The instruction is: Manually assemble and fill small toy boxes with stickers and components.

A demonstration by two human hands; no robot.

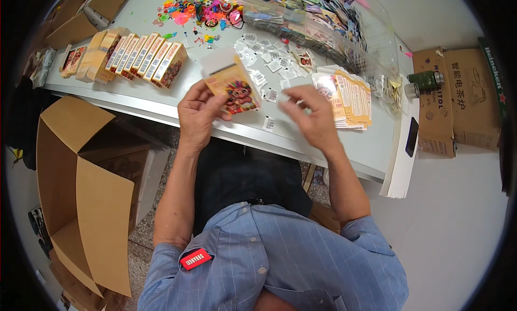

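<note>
My left hand [200,111] pinches a small yellow carton [239,91] printed with colourful cartoon figures. Its upper end stands open, with a pale flap raised. To the right of it my right hand [312,116] hovers over the table, slightly blurred, thumb and fingers apart and nothing visible in them. Small white packets with barcodes [270,122] lie scattered beneath and beyond both hands. Beside the right hand rests a fanned stack of flat yellow-and-white cartons [353,102]. On the left, several filled-out cartons [145,58] stand in a row.
Bright plastic trinkets [196,12] are heaped at the back. A clear plastic bin [371,47] of cards takes up the back right. A dark phone [412,137] and green flask [428,79] are at the right. Below the table's left edge sits an open cardboard box [102,203].
</note>
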